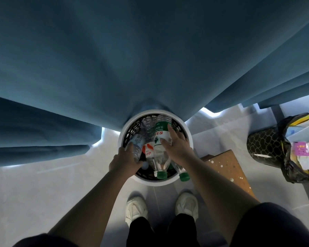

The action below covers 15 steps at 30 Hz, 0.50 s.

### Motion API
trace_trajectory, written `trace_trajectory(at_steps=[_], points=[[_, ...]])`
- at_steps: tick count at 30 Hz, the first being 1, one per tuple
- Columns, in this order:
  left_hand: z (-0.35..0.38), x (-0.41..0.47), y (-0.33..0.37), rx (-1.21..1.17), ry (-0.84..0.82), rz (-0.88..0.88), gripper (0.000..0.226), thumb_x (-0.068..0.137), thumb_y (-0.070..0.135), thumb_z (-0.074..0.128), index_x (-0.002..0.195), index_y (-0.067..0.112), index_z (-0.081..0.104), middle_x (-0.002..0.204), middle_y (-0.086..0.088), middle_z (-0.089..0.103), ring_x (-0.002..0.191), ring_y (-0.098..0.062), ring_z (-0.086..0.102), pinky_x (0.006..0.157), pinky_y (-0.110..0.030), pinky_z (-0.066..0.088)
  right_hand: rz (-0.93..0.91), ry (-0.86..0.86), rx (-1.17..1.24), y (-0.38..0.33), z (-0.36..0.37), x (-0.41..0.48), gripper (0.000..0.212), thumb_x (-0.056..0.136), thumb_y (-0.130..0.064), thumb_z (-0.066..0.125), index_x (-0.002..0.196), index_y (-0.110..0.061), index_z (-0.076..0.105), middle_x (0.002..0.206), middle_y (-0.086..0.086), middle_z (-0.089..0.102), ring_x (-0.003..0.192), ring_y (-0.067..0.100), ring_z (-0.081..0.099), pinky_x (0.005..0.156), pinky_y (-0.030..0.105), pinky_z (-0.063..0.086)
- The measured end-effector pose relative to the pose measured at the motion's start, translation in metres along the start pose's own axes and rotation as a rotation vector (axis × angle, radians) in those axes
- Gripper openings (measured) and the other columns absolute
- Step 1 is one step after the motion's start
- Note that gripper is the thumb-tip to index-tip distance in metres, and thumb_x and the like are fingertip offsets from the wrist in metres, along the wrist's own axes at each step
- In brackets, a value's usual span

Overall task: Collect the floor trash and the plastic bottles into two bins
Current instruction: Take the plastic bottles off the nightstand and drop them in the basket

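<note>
Both hands (pixel 125 159) apparently press bottles (pixel 161 138) into bin (pixel 155 181).

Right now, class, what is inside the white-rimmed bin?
Several clear plastic bottles fill the white-rimmed bin, two with green caps, held by the left hand and right hand. Anything beneath them is hidden.

Bottles (pixel 161 138): clear glossy plastic w/ paper-look labels, green plastic caps (pixel 162 175). Bin (pixel 189 132): smooth white plastic rim, dark mesh wall. Curtain (pixel 132 59): matt blue cloth. Board (pixel 228 166): rough brown wood, paint-speckled. Second bin (pixel 262 145): glossy black plastic liner (pixel 287 168). Floor (pixel 43 179): smooth pale tile.
</note>
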<state>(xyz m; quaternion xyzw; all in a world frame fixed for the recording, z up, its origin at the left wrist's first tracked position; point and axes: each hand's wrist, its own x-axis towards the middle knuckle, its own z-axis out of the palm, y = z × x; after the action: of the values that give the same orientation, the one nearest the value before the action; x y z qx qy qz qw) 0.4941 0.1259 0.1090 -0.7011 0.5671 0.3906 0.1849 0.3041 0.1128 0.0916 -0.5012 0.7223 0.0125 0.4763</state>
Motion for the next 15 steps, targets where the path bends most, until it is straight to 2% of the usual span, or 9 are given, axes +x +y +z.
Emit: trace_trajectory(at_steps=[3, 5, 8, 10, 13, 15], points=[[-0.013, -0.002, 0.004, -0.187, 0.169, -0.106, 0.058, 0.088, 0.041, 0.055, 0.134, 0.011, 0.036, 0.129, -0.016, 0.043, 0.115, -0.035, 0.051, 0.087, -0.04, 0.046, 0.025, 0.205, 0.037, 0.009, -0.011, -0.009, 0.058, 0.096, -0.051, 0.035, 0.148, -0.03, 0.021, 0.149, 0.008, 0.035, 0.134, 0.031, 0.037, 0.103, 0.054, 0.04], [-0.021, 0.005, 0.002, -0.306, 0.181, -0.172, 0.054, 0.092, 0.033, 0.051, 0.136, 0.006, 0.036, 0.134, -0.02, 0.041, 0.119, -0.037, 0.048, 0.089, -0.04, 0.043, 0.117, 0.255, 0.086, 0.021, -0.019, -0.008, 0.057, 0.096, -0.046, 0.038, 0.146, -0.022, 0.026, 0.141, 0.012, 0.042, 0.126, 0.032, 0.044, 0.099, 0.052, 0.044], [-0.02, 0.02, -0.006, -0.418, 0.046, -0.229, 0.056, 0.094, 0.03, 0.048, 0.141, 0.005, 0.03, 0.137, -0.02, 0.045, 0.121, -0.036, 0.048, 0.085, -0.033, 0.038, 0.261, 0.14, 0.202, 0.039, -0.024, -0.001, 0.061, 0.097, -0.041, 0.042, 0.148, -0.016, 0.021, 0.142, 0.017, 0.044, 0.124, 0.035, 0.049, 0.099, 0.053, 0.045], [-0.017, 0.026, -0.008, -0.469, 0.019, -0.263, 0.054, 0.094, 0.031, 0.048, 0.139, 0.005, 0.033, 0.132, -0.019, 0.05, 0.115, -0.035, 0.052, 0.085, -0.034, 0.041, 0.312, 0.095, 0.229, 0.045, -0.024, 0.002, 0.058, 0.097, -0.037, 0.042, 0.147, -0.014, 0.025, 0.138, 0.017, 0.049, 0.115, 0.033, 0.056, 0.092, 0.048, 0.05], [-0.012, 0.032, -0.007, -0.574, 0.012, -0.328, 0.052, 0.093, 0.029, 0.049, 0.137, 0.005, 0.035, 0.127, -0.019, 0.051, 0.111, -0.035, 0.053, 0.082, -0.036, 0.043, 0.329, 0.024, 0.231, 0.049, -0.022, 0.003, 0.043, 0.097, -0.025, 0.042, 0.137, -0.01, 0.04, 0.118, 0.015, 0.06, 0.095, 0.027, 0.061, 0.075, 0.039, 0.054], [-0.011, 0.035, -0.01, -0.671, -0.023, -0.39, 0.05, 0.091, 0.03, 0.051, 0.133, 0.004, 0.04, 0.123, -0.019, 0.053, 0.107, -0.036, 0.055, 0.083, -0.039, 0.048, 0.368, -0.005, 0.256, 0.053, -0.02, 0.004, 0.032, 0.096, -0.021, 0.044, 0.125, -0.009, 0.049, 0.104, 0.011, 0.063, 0.089, 0.027, 0.064, 0.075, 0.041, 0.058]])
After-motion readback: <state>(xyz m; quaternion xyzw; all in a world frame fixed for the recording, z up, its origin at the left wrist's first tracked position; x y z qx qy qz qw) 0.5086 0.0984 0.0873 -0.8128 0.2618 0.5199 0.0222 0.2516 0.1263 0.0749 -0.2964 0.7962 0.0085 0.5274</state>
